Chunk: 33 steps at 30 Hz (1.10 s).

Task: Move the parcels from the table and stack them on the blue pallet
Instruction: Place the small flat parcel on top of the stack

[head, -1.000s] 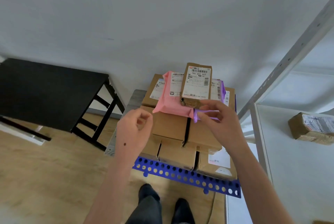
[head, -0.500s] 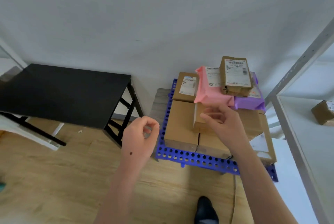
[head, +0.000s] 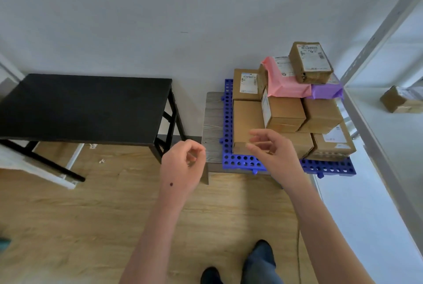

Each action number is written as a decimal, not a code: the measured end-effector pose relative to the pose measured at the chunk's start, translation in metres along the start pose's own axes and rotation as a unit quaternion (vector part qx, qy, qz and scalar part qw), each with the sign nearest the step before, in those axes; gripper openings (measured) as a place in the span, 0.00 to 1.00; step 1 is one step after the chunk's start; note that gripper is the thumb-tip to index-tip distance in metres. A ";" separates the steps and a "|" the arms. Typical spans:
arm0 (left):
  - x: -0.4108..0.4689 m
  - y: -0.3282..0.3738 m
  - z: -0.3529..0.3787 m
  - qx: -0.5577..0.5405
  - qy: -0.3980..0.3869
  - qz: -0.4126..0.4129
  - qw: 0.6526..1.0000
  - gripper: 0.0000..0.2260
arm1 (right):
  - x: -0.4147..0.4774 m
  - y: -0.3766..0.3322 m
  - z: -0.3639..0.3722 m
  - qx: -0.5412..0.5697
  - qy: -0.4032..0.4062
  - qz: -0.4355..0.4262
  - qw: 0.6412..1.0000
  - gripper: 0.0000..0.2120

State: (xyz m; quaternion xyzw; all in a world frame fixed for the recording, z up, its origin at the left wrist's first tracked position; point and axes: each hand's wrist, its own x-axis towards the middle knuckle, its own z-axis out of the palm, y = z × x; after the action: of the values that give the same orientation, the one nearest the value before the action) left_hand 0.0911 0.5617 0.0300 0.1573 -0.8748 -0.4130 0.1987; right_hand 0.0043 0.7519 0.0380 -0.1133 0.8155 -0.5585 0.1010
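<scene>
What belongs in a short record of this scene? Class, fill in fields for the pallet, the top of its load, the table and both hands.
pallet: blue, loaded with brown boxes
top of load: labelled brown box on a pink bag, purple bag to its right
table: black, left of the pallet, apart from it
left hand: loosely curled, holds nothing
right hand: fingers relaxed, holds nothing

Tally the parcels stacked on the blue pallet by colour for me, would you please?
Brown cardboard boxes: 8, one of them mostly covered by the pink bag
Pink bag: 1
Purple bag: 1
Total in view on the blue pallet: 10; the stack may hide more.
</scene>
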 end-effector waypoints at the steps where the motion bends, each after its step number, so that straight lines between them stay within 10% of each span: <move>1: -0.003 -0.003 0.000 0.001 -0.003 -0.002 1.000 0.04 | -0.005 0.001 0.003 -0.004 0.000 0.005 1.000 0.12; 19: -0.006 -0.027 0.133 0.032 -0.148 -0.061 0.987 0.05 | 0.004 0.115 -0.028 -0.107 -0.051 0.120 0.986 0.12; 33: 0.028 -0.081 0.294 0.298 -0.311 0.000 0.902 0.17 | 0.066 0.283 -0.069 -0.455 -0.106 0.143 0.872 0.27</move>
State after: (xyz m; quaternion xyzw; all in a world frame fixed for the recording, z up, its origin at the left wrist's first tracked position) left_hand -0.0651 0.6939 -0.1977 0.0727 -0.9742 -0.1613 -0.1399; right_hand -0.0996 0.8930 -0.2043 -0.0876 0.9711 -0.0894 0.2032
